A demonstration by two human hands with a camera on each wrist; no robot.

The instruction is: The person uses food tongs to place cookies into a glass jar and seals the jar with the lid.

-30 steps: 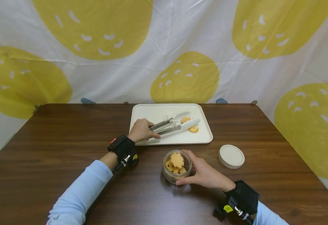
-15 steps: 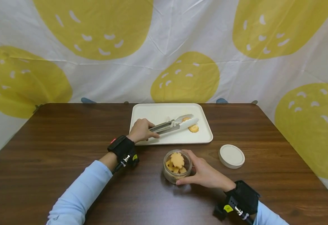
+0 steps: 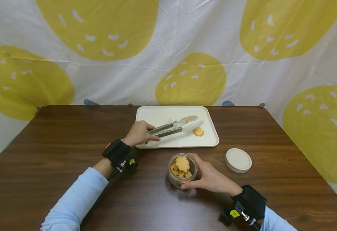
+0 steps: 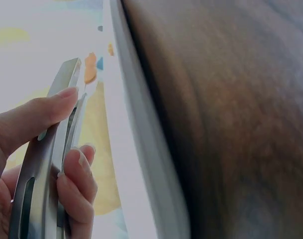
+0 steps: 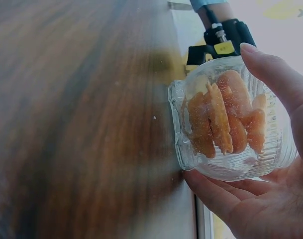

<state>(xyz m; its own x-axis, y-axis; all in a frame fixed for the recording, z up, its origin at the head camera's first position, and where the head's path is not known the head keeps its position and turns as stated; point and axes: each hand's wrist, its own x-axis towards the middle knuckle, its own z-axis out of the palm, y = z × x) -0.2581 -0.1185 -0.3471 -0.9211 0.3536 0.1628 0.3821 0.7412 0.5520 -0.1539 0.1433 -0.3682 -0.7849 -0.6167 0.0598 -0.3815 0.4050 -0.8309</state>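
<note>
My left hand (image 3: pixel 138 133) grips metal tongs (image 3: pixel 168 129) with pale tips, held over the white tray (image 3: pixel 154 112). A golden cookie (image 3: pixel 189 121) sits between the tong tips; in the left wrist view this cookie (image 4: pixel 90 69) appears above the tray surface. Another round cookie (image 3: pixel 198 132) lies on the tray just right of the tips. My right hand (image 3: pixel 213 179) curls thumb and fingers around a clear glass jar (image 3: pixel 171 178), which stands uncovered on the table. Several flower-shaped cookies (image 3: pixel 182 164) fill it, also seen through the ribbed glass (image 5: pixel 226 114) from the right wrist.
A round white lid (image 3: pixel 238 159) lies on the dark wooden table (image 3: pixel 55 154), right of the jar. The tray rests near the table's far edge. Behind hangs a white cloth (image 3: pixel 122 77) with large yellow shapes.
The tongs first closed somewhat around the cookie. My left hand then drew left, and the cookie between the tips shifted slightly left and up in view. My right hand and the jar stayed put.
</note>
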